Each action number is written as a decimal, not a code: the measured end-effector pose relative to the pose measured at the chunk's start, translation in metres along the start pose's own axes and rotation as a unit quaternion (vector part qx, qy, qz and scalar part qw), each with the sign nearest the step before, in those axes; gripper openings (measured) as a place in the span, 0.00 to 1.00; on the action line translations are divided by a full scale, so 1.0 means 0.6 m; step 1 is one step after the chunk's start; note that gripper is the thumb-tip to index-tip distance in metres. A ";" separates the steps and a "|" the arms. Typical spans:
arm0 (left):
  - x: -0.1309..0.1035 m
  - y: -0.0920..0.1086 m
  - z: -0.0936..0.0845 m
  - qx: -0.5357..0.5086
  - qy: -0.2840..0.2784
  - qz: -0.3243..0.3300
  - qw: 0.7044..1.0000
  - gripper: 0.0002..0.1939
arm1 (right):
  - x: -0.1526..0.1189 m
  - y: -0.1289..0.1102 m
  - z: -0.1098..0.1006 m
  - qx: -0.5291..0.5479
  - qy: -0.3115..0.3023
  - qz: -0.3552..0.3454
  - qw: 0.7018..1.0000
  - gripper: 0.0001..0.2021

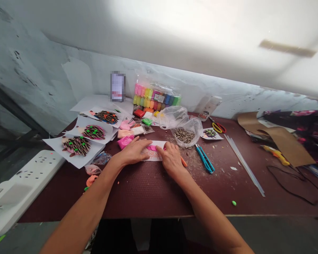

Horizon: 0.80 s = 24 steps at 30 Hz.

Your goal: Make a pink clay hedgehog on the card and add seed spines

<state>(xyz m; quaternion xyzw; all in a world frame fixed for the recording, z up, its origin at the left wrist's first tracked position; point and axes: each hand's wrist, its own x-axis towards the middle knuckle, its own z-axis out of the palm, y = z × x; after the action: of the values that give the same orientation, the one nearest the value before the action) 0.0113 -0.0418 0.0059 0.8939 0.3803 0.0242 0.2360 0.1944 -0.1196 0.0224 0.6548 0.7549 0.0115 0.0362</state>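
Observation:
A small white sheet of paper (154,158) with an orange printed drawing lies on the table before me. Across its upper part runs a strip of bright pink modelling clay (153,148). My left hand (135,151) rests on the sheet's left side, fingers stretched out flat. From the right, my right hand (172,158) presses the pink clay with its fingertips, its fingers bent inward. Just beside it an orange handle (184,162) shows, partly hidden. More pink clay in a wrapper (125,141) sits behind my left hand.
Seed-covered hedgehog pictures (94,132) lie at left, near a white power strip (39,169). Behind are packed coloured clays (156,98) and a bag of striped seeds (184,135). To the right lie teal scissors-like cutters (204,158), clear glue sticks (243,164), scissors (218,127) and a yellow glue gun (277,155).

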 end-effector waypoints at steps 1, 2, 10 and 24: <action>0.000 -0.001 0.000 0.000 0.001 0.002 1.000 0.34 | -0.001 0.000 0.000 -0.001 0.000 0.001 1.000 0.20; 0.000 -0.001 0.001 0.000 0.002 0.004 1.000 0.33 | -0.001 0.001 0.001 -0.001 -0.001 0.001 1.000 0.19; 0.000 -0.001 0.002 -0.007 0.001 0.001 1.000 0.35 | -0.003 0.007 0.013 0.014 0.003 0.010 1.000 0.20; -0.004 0.007 -0.005 -0.007 -0.010 -0.008 1.000 0.34 | -0.005 0.013 0.013 0.025 -0.013 0.022 0.999 0.21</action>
<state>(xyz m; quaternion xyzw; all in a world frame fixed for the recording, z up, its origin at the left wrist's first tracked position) 0.0116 -0.0445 0.0109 0.8894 0.3851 0.0161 0.2458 0.2031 -0.1216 0.0153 0.6719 0.7399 -0.0151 0.0297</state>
